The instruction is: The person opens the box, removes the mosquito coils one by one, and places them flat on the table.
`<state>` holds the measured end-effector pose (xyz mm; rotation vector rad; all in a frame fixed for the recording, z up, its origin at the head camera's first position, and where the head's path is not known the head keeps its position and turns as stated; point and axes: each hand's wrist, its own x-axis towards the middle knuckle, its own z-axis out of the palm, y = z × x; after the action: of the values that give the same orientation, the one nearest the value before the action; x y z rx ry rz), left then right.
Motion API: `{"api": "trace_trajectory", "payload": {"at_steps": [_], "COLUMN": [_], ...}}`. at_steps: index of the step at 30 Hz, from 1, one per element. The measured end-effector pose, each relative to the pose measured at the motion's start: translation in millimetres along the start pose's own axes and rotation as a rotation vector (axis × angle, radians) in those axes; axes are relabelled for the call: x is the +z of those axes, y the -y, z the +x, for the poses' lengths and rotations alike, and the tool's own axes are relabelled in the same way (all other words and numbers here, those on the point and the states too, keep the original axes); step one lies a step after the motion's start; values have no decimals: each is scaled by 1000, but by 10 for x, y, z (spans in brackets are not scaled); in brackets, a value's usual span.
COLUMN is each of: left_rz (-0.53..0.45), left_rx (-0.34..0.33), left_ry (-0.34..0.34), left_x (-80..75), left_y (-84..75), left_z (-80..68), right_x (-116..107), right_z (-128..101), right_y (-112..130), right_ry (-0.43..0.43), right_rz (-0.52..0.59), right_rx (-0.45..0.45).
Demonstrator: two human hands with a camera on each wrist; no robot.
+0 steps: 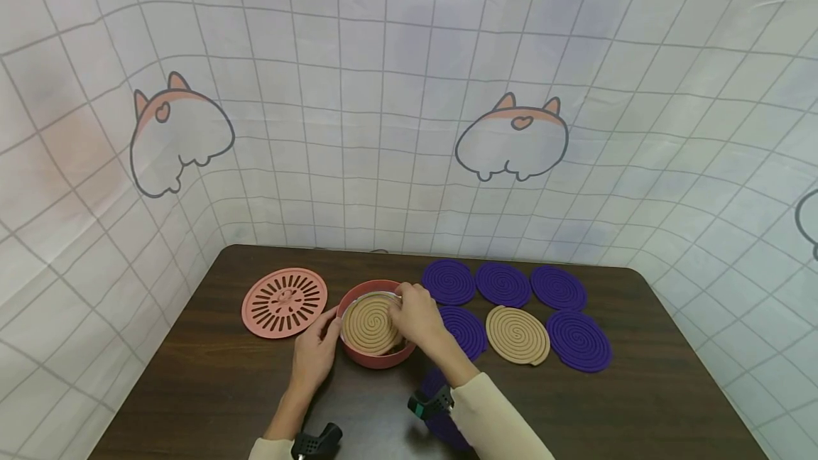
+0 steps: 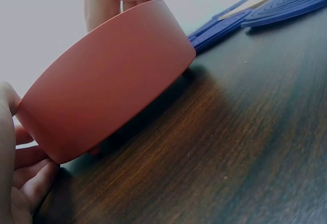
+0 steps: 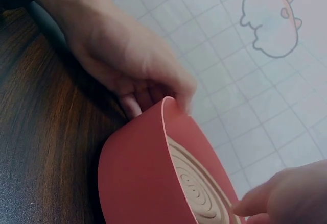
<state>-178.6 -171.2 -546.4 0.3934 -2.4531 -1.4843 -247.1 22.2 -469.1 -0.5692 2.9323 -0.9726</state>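
A red round mosquito coil holder [image 1: 377, 361] stands uncovered on the table, left of the middle. My left hand [image 1: 314, 355] grips its left side, thumb at the rim and fingers low on the wall in the left wrist view. Inside the holder lies a beige mosquito coil [image 1: 369, 325], a pale rim showing along its far edge. My right hand [image 1: 418, 314] reaches in from the right and pinches the coil's edge; its fingertips are partly hidden in the head view. The right wrist view shows the coil [image 3: 194, 185] sitting below the holder's rim.
A pink slotted lid [image 1: 284, 304] lies left of the holder. To the right are several purple coils [image 1: 503, 285] and another beige coil [image 1: 517, 335]. More purple shows under my right forearm. A white grid-patterned curtain [image 1: 358, 119] hangs behind the dark wooden table [image 1: 211, 375].
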Motion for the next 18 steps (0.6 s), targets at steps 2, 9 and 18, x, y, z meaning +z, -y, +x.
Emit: {"api": "trace_trajectory", "payload": {"at_steps": [2, 9, 18], "left_rz": [1, 5, 11], "left_rx": [-3, 15, 16], "left_ry": [0, -18, -24], "left_x": [0, 8, 20], "left_y": [3, 10, 21], "left_z": [1, -2, -2], "right_x": [-2, -7, -21], "right_z": [2, 8, 14], "right_y": [1, -22, -98], "right_ry": [-9, 3, 24], "right_rz": [8, 68, 214], "right_rx": [0, -1, 4]}}
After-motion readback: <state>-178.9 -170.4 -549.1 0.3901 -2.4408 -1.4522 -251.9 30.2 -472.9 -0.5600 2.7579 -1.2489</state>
